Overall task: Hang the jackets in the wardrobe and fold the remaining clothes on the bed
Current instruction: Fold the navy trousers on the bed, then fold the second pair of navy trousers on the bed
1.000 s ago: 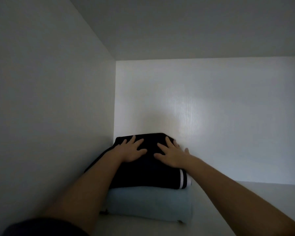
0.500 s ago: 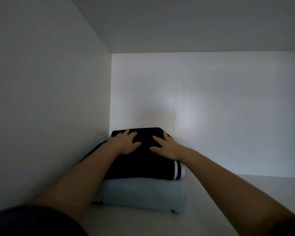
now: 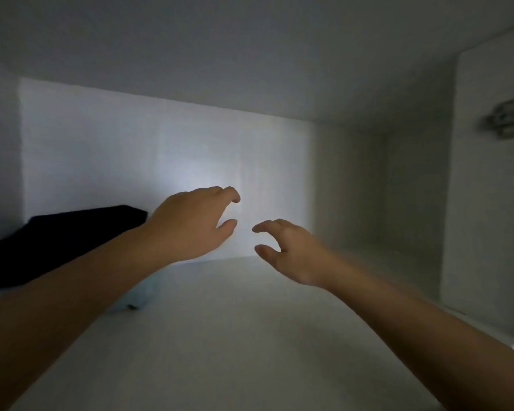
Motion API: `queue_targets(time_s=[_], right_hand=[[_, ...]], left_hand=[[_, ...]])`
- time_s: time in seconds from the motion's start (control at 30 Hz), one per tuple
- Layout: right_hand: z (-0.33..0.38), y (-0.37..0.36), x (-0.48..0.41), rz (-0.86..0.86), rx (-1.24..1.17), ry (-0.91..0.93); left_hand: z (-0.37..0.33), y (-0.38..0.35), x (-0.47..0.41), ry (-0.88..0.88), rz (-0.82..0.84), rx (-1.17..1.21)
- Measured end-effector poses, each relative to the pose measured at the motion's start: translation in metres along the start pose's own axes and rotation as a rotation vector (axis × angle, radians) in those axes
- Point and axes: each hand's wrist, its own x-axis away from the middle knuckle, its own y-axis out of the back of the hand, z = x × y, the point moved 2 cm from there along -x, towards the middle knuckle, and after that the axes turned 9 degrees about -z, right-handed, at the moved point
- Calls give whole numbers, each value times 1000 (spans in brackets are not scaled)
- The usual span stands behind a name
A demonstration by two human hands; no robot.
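A folded black garment [image 3: 57,241] lies on top of a folded pale blue garment [image 3: 138,295] at the far left of a dim white wardrobe shelf [image 3: 235,336]. My left forearm hides most of the blue one. My left hand [image 3: 190,223] hovers in the air just right of the stack, fingers loosely curled, holding nothing. My right hand [image 3: 288,250] hangs further right above the bare shelf, fingers also loosely curled and empty. Neither hand touches the clothes.
The white back wall [image 3: 161,173] and right side wall [image 3: 368,203] close the compartment, with the ceiling panel low overhead. A metal door hinge [image 3: 508,117] sits on the right panel near the front edge.
Both hands have lifted off the black garment and moved right, away from the stack. The view has swung right, so the stack now sits at the left edge.
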Motion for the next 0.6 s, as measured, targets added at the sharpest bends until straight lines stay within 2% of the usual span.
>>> queue_targets(time_s=[0.17, 0.3, 0.43, 0.6], right_hand=[[-54, 105, 180, -56, 68, -186], [-76, 186, 336, -125, 127, -355], [-83, 258, 490, -161, 216, -582], [-70, 334, 661, -342, 227, -980]], left_hand=[[-158, 7, 26, -246, 0, 184], [-304, 20, 56, -406, -2, 423], [-456, 36, 101, -481, 23, 777], [-634, 60, 185, -485, 245, 1348]])
